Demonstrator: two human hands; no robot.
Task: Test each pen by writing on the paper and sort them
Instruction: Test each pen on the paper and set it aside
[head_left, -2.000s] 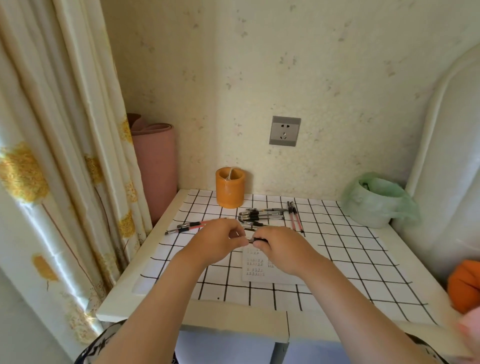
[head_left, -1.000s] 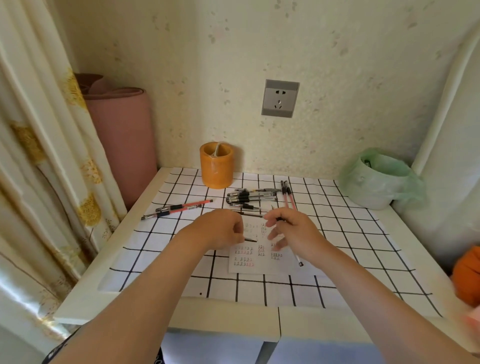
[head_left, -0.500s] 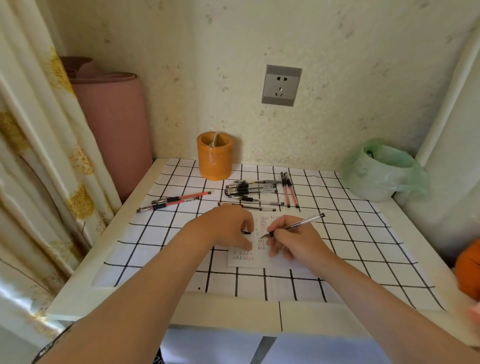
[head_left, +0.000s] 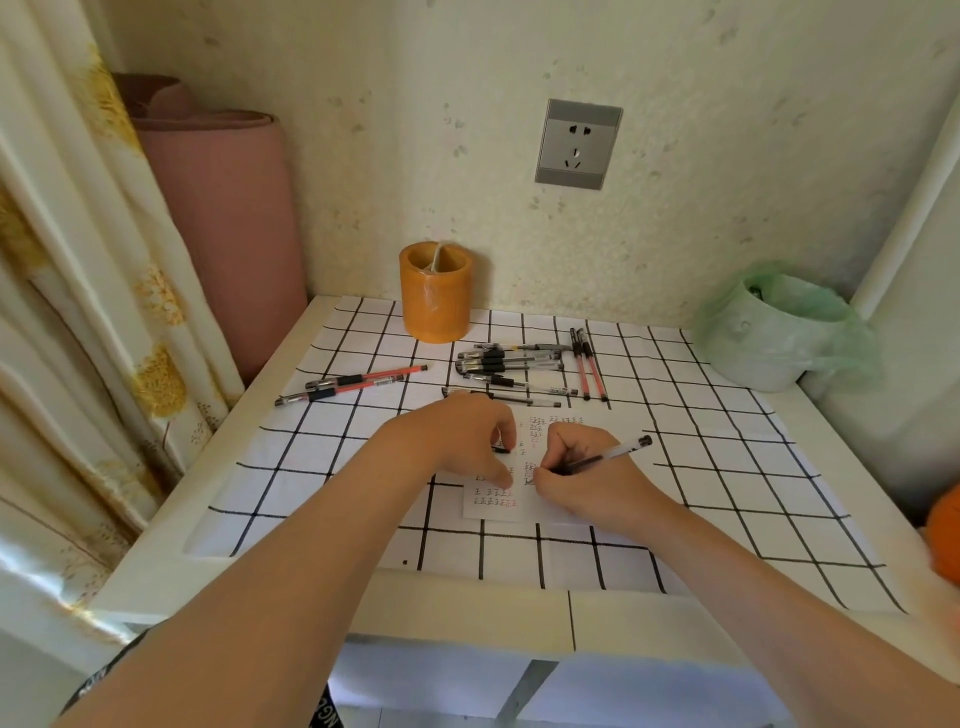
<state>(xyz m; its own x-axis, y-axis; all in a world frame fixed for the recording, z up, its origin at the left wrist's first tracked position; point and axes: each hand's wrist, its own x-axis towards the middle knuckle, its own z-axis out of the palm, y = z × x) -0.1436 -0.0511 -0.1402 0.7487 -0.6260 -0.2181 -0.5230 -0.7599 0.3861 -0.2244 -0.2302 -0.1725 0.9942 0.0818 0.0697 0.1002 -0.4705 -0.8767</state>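
A small white paper covered in rows of black and red marks lies on the checked tablecloth. My right hand grips a clear black pen, tip down on the paper. My left hand presses the paper's left side and pinches a black pen cap. A pile of black pens lies behind the paper. Two red pens lie to its right. A red pen and a black pen lie apart at the left.
An orange pen holder stands at the back by the wall. A white bin lined with a green bag sits at the back right. A pink roll and a curtain stand at the left. An orange object shows at the right edge.
My hands pulled a pen's cap off; the right hand turned the pen and brought its tip down to the paper. My left hand settled on the paper with the cap.
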